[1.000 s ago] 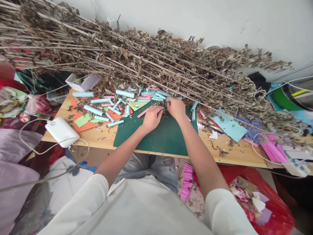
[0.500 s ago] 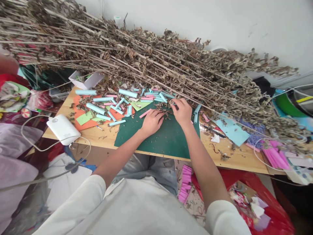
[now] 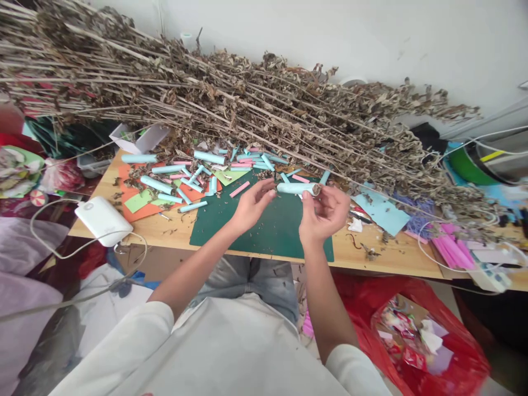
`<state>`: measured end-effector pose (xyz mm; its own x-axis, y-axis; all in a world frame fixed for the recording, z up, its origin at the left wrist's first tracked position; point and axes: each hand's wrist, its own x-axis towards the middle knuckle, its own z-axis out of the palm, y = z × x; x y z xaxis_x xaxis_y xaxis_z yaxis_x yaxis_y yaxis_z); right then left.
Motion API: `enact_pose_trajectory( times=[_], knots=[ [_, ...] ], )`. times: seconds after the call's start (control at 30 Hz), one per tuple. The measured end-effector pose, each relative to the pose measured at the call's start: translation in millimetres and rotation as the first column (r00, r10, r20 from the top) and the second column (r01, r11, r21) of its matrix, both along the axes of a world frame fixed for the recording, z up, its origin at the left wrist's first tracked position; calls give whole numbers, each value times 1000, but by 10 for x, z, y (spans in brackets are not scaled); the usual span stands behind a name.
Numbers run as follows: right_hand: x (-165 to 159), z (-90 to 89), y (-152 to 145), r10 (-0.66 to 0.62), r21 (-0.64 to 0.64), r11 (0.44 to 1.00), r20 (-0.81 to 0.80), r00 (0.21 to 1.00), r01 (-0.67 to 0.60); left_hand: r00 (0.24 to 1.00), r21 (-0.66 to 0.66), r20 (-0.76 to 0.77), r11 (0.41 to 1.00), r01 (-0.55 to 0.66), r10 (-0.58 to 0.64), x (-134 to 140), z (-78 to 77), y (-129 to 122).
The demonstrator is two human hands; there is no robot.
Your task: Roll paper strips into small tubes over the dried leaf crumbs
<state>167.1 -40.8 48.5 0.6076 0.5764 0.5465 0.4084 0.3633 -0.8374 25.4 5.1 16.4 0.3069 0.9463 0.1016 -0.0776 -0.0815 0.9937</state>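
Soft, even light, with wide-angle stretch toward the edges
The wall (image 3: pixel 396 38) is bright, the lower-right area beneath the desk (image 3: pixel 396 258) dark; shadows are faint, the dried stalks (image 3: pixel 256 113) smear in fine detail, and the blue tube (image 3: pixel 293 188) reads pale but clear-edged.

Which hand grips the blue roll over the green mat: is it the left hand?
No, the right hand grips the blue roll, while the left hand is near its other end.

A white power bank (image 3: pixel 104 221) is lying at the left end of the wooden table (image 3: pixel 396 256), an open white box (image 3: pixel 150 141) is sitting behind it, and a red plastic bag (image 3: pixel 466 352) is gaping below the right side, holding wrappers (image 3: pixel 414 358).
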Motion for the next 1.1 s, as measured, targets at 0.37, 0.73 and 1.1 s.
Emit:
enact_pose_trajectory(
  times=[0.37, 0.73, 1.1],
  knots=[
    [-114, -43, -265, 94, 13, 996, -21, 995, -93, 919, -465, 378, 881, 87, 109, 55, -36, -341],
    [-274, -426, -429, 277, 80, 883, -885, 375, -463, 920, 563, -149, 796, -222, 362, -10, 297, -743],
    [-322, -377, -589, 290, 193, 781, -954, 72, -594, 937, 634, -173, 762, -130, 303, -59, 404, -869]
  ],
)
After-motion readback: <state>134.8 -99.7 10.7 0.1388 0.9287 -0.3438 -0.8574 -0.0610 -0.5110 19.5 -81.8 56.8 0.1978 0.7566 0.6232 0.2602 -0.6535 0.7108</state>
